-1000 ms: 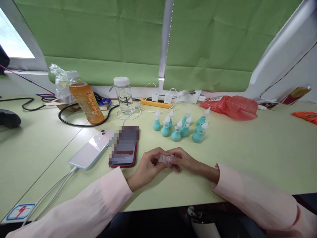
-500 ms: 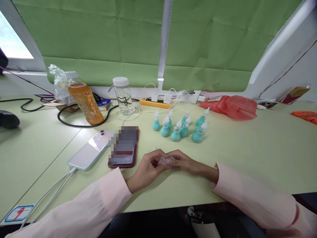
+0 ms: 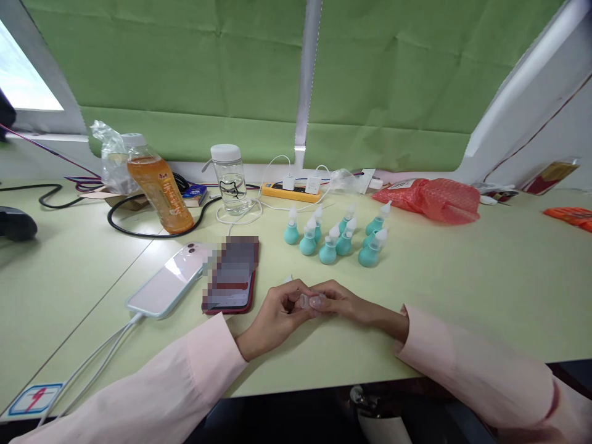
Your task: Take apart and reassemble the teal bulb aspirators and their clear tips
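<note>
My left hand (image 3: 272,320) and my right hand (image 3: 345,301) meet above the front of the table, fingertips touching. Both are closed on a small translucent plastic piece (image 3: 304,301), pinched between thumbs and fingers and largely covered by them. Just behind my left fingers a small whitish tip (image 3: 289,279) shows; the rest of it is hidden. Beyond my hands, several bulb nasal aspirators stand in a loose group, each with a teal bulb and a clear nozzle; the nearest is a teal aspirator (image 3: 369,255) on the right, another aspirator (image 3: 328,251) left of it.
Left of my hands lie a red-cased phone (image 3: 235,271) and a pale phone (image 3: 171,280) with white cables. Farther back are a tilted orange drink bottle (image 3: 160,194), a clear water bottle (image 3: 230,182), a yellow power strip (image 3: 291,193) and a red bubble-wrap bag (image 3: 435,198).
My fingers have shifted very slightly around the translucent piece. The aspirators, phones and bottles are where they were.
</note>
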`<state>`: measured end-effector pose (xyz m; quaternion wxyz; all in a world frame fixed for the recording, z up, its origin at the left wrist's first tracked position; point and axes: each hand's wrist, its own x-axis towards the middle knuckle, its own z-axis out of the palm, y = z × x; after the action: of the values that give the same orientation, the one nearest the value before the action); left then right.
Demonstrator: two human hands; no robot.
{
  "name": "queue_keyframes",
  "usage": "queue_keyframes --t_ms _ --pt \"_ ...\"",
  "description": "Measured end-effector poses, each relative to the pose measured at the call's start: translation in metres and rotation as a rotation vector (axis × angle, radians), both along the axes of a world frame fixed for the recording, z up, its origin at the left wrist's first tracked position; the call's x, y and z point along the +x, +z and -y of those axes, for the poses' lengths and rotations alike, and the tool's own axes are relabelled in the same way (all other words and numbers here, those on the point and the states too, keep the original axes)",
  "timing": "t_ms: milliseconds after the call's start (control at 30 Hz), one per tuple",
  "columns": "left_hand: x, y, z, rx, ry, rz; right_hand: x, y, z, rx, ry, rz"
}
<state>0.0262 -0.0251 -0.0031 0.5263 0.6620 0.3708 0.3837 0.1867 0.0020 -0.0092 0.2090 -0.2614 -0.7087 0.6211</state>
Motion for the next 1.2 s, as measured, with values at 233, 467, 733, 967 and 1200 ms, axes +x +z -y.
queue_keyframes --t_ms 233,467,733,967,1200 --pt "-0.001 -0.004 -0.001 0.024 -0.020 -0.016 0.001 -0.001 -0.001 -0.063 -0.018 0.012" --pt "-0.001 -0.009 0.001 0.264 0.060 -0.202 -0.002 0.000 0.005 0.050 -0.073 0.018" --pt "-0.002 -0.003 0.000 0.361 0.219 -0.269 0.018 0.000 -0.004 1.080 -0.521 0.086" --pt "-0.003 -0.004 -0.002 0.300 0.171 -0.435 0.059 0.027 -0.044 1.590 -1.112 -0.192" --pt "-0.004 -0.006 -0.005 0.442 0.161 -0.554 0.112 0.038 -0.082 1.403 -1.530 -0.234"
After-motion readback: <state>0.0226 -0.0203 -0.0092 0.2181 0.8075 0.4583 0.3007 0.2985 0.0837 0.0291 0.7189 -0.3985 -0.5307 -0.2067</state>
